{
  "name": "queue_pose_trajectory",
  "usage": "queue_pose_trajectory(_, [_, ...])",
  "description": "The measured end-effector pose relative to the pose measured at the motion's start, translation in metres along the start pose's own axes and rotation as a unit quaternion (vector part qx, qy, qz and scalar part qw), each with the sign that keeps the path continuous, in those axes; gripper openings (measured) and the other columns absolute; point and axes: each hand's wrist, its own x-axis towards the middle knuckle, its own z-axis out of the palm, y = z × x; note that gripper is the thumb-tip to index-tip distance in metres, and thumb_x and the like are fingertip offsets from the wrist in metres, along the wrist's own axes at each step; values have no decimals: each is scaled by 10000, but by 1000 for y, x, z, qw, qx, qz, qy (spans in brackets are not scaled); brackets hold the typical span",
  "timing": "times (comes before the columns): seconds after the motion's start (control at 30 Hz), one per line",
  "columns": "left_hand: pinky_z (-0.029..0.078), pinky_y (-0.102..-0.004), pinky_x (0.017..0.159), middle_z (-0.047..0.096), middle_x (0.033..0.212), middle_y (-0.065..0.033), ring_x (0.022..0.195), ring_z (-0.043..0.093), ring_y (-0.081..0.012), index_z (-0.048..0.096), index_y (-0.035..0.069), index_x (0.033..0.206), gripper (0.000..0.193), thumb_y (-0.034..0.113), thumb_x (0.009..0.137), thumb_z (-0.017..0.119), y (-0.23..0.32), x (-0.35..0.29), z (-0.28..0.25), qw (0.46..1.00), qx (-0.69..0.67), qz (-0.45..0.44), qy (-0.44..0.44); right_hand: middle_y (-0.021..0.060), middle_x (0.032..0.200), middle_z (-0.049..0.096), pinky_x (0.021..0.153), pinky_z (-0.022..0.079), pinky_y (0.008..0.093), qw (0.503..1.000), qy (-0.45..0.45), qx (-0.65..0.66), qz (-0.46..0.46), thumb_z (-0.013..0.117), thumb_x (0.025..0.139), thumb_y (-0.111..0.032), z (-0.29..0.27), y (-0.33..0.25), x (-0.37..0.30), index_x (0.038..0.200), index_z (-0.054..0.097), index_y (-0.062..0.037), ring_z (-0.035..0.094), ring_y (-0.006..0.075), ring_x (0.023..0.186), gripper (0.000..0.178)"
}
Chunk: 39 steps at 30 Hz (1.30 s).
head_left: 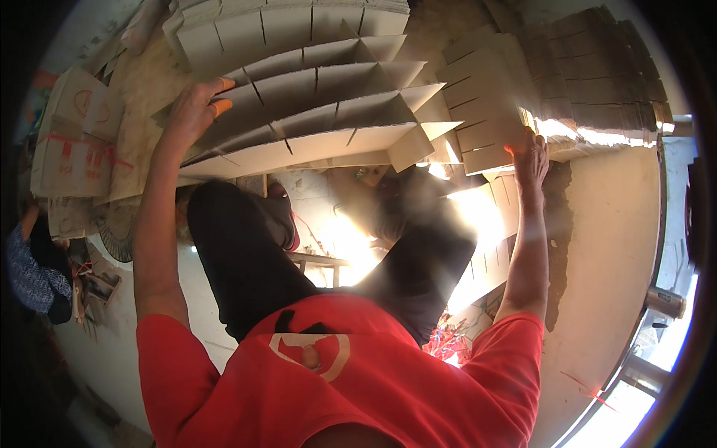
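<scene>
A partly assembled cardboard divider [299,112] lies before me, its long slotted strips standing on edge in rows, with a cross strip through their right ends. My left hand [196,112], orange covers on its fingertips, is closed on the left end of one strip. At the right, my right hand [529,158] is at the near right edge of a stack of slotted cardboard strips [478,112], fingers bent around the edge. An orange cover shows on one of its fingers too. Glare blurs that edge, and how many strips it grips is hidden.
More slotted strips [291,30] are stacked behind the divider, and a darker stack [594,71] stands at the far right. A cardboard box [78,142] sits at the left. My legs are under the work. Red strings [450,342] lie low right. Another person's patterned clothing [33,269] shows far left.
</scene>
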Motion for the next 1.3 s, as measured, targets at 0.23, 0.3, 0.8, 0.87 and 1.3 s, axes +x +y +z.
queue_pose_trajectory(0.23, [485,-338,726,655,907,-133,837,622,-277,637,48,1073,329,48,751,704,45,-28,-17,987,24,22,154,192,883,643,708,440,454,991,-13,117,61,674,762,-377,-15,2,16,1000,571,-73,591,397,843,400])
queue_pose_trajectory(0.3, [487,-330,717,657,910,-130,827,625,-266,646,39,1051,316,33,741,708,58,-38,-18,989,11,28,143,186,838,644,691,440,453,994,-41,67,76,648,781,-416,-30,-11,16,963,588,-67,592,397,824,398])
queue_pose_trajectory(0.8, [456,-372,818,629,1041,-126,959,549,-268,611,-11,1072,415,88,688,734,112,-39,21,979,69,170,94,14,608,558,554,409,257,845,284,433,131,642,869,-325,-125,-54,35,706,582,-32,467,86,578,341])
queue_pose_trajectory(0.87, [439,-379,847,616,1084,-111,987,539,-265,588,1,1112,436,115,712,719,121,-33,26,974,54,187,117,0,627,568,563,410,241,849,272,439,109,653,862,-323,-141,-62,35,722,592,-36,469,70,592,326])
queue_pose_trajectory(1.3, [429,-386,858,621,1081,-87,1033,534,-269,609,7,983,283,183,772,681,129,-11,33,983,34,146,103,47,726,634,452,411,213,796,172,575,81,591,907,-190,-188,-124,3,1024,617,-1,537,85,518,224])
